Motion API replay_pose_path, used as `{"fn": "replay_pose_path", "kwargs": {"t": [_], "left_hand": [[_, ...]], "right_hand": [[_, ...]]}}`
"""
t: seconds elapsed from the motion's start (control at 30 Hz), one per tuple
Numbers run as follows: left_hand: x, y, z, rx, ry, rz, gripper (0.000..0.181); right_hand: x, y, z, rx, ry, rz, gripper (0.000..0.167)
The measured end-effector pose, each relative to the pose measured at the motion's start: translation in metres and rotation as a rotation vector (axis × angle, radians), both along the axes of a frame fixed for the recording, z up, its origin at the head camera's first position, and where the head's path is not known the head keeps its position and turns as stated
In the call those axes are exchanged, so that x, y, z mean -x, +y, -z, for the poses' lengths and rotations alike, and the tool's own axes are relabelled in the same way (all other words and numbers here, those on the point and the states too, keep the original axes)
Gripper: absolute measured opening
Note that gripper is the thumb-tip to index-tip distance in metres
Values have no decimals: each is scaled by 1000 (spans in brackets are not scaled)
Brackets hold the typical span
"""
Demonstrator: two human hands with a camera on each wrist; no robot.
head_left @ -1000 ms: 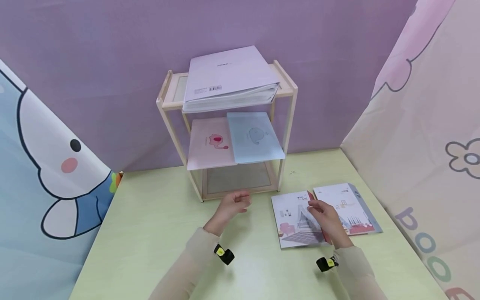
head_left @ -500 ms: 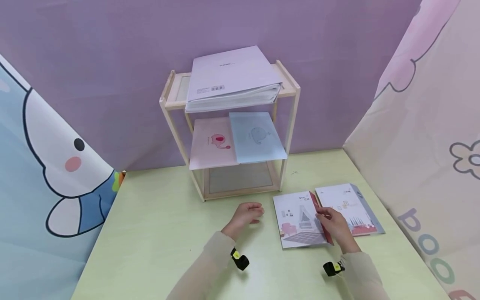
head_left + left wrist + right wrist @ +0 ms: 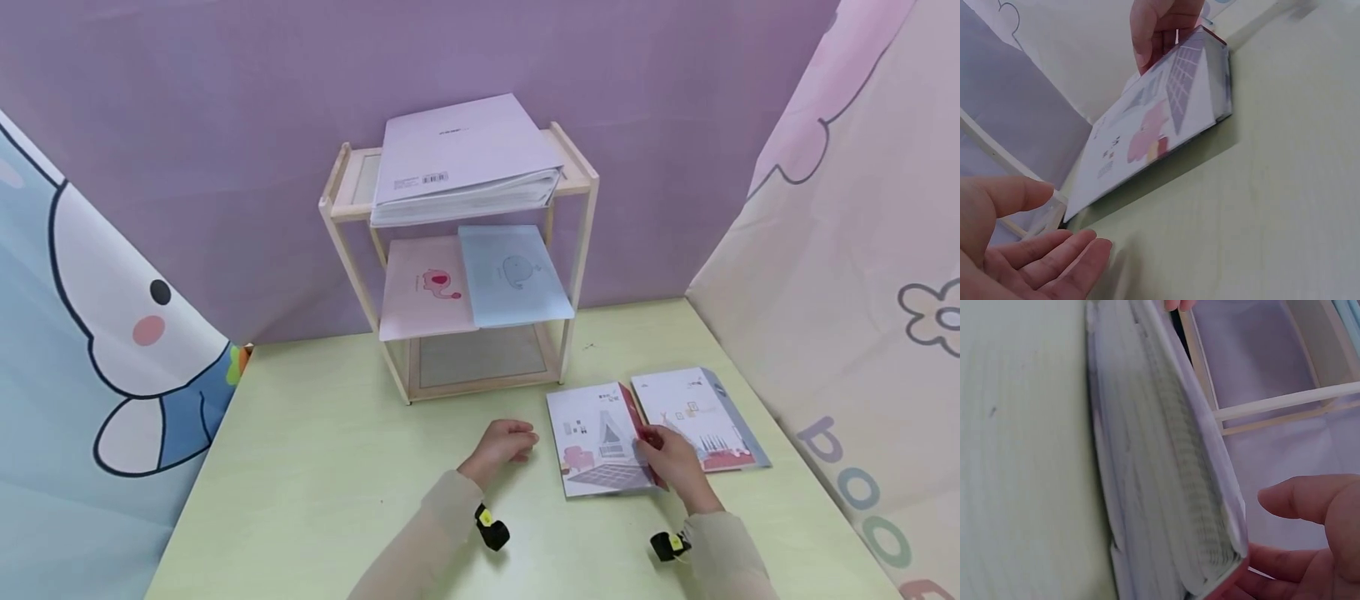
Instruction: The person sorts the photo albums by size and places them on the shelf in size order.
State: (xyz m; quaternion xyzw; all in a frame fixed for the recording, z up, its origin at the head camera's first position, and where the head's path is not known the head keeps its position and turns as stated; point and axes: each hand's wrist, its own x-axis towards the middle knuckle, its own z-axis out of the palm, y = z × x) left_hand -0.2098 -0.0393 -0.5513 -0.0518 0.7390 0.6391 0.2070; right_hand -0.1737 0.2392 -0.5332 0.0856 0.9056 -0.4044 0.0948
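Observation:
A thick book with a white illustrated cover and red spine lies on the table. My right hand is at its spine; in the right wrist view the fingers touch the book's spine corner, with the thumb held apart from the cover. Just off the book's left side is my left hand, fingers slightly bent and holding nothing. The left wrist view shows that hand with thumb and fingers spread near the book. A second white book with a grey edge lies alongside on the right.
Behind stands a wooden shelf. A thick lilac book rests on its top, and a pink booklet and a blue one lie on the middle level. Printed cloth hangs along the right side.
My left hand has moved right and nearer to me, toward the book's left edge. My right hand has shifted slightly right and down, from over the cover to the red spine.

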Motion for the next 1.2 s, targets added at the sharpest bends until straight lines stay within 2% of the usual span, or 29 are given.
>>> {"fn": "replay_pose_path", "kwargs": {"t": [0.33,0.57,0.9,1.2], "left_hand": [[-3,8,7,16,-28,-20,33],[-4,15,7,14,-24,-24,29],[-3,22,10,45,-41,-16,22],[-2,27,11,29,-37,-14,18]], "right_hand": [[-4,-5,3,-137,76,-77,50],[-3,-9,7,-224,103,-108,52],[-6,-13,9,-216,62,-60,47],[-6,-14,9,-199,91,-53,43]]}}
